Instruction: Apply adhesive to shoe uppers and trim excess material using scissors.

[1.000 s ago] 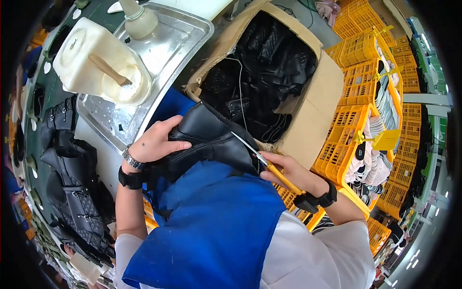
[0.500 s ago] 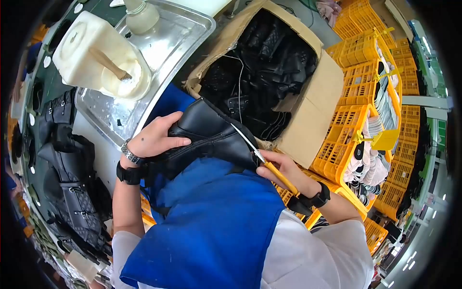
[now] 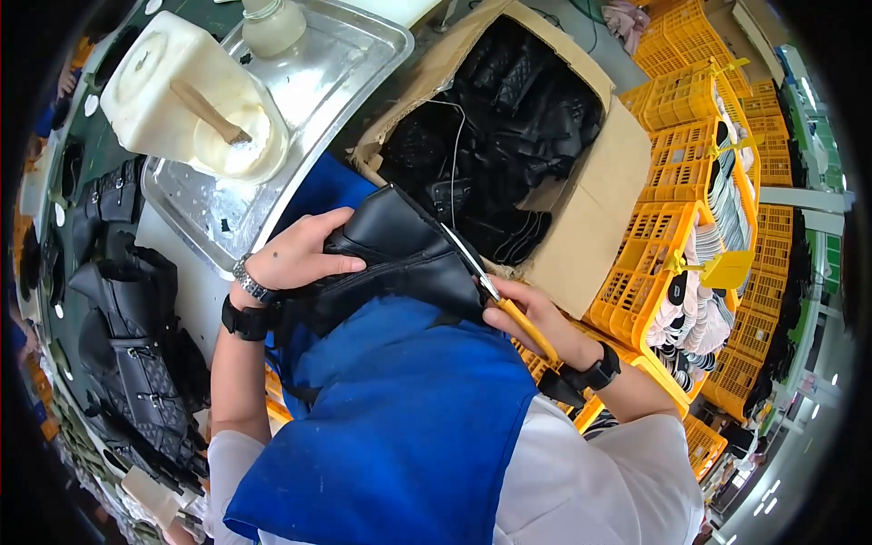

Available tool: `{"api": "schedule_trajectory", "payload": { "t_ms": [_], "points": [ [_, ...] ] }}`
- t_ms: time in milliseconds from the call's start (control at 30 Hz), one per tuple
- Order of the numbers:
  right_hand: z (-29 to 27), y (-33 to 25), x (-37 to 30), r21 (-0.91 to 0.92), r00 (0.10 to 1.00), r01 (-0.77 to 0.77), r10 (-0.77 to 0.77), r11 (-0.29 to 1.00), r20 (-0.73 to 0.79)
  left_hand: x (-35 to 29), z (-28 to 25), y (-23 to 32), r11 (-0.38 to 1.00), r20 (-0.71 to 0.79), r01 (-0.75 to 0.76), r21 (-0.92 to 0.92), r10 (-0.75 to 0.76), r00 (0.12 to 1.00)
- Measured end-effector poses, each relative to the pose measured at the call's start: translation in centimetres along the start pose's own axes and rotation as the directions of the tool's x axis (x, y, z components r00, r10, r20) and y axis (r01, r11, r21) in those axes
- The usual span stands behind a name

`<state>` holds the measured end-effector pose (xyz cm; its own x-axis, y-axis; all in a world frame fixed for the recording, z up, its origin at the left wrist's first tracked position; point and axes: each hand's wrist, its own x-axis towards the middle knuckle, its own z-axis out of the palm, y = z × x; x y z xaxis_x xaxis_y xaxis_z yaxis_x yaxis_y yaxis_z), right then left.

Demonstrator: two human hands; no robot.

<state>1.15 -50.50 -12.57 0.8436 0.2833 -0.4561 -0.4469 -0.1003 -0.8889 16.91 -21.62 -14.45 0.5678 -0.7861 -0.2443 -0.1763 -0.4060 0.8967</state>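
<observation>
A black leather-like boot upper (image 3: 400, 238) lies across the blue apron over my lap. My left hand (image 3: 304, 257) is closed on its left side, with the thumb on top. In my right hand (image 3: 536, 318) is a pair of scissors (image 3: 522, 325) with yellow-orange handles. Their slim metal blades point up and left along the right edge of the upper; whether the blades are apart cannot be made out.
Beyond the upper stands an open cardboard box (image 3: 581, 245) of black boot parts. A metal tray (image 3: 195, 241) at upper left carries a white glue container (image 3: 150, 91) with a brush (image 3: 209, 111). Black boot uppers (image 3: 136, 354) lie at left; yellow crates (image 3: 668, 236) are stacked at right.
The scissors have shifted slightly up and right along the edge of the upper, and their handles now look more spread. My left hand keeps its hold.
</observation>
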Motion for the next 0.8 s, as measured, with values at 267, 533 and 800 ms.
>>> {"api": "schedule_trajectory", "payload": {
  "t_ms": [267,533,800],
  "points": [
    [0.0,-0.3,0.0,-0.090,0.999,0.023,-0.021,0.996,0.027,0.0,0.0,-0.5,0.994,-0.012,0.001,-0.108,-0.002,1.000],
    [0.6,1.3,0.0,-0.006,0.999,-0.025,0.025,1.000,-0.033,0.0,-0.1,-0.8,0.991,-0.001,0.000,-0.134,0.000,1.000],
    [0.7,1.4,0.1,0.107,0.999,-0.038,0.042,0.994,-0.028,-0.1,0.0,-0.7,0.989,0.004,0.008,-0.150,-0.008,1.000]
  ]
}}
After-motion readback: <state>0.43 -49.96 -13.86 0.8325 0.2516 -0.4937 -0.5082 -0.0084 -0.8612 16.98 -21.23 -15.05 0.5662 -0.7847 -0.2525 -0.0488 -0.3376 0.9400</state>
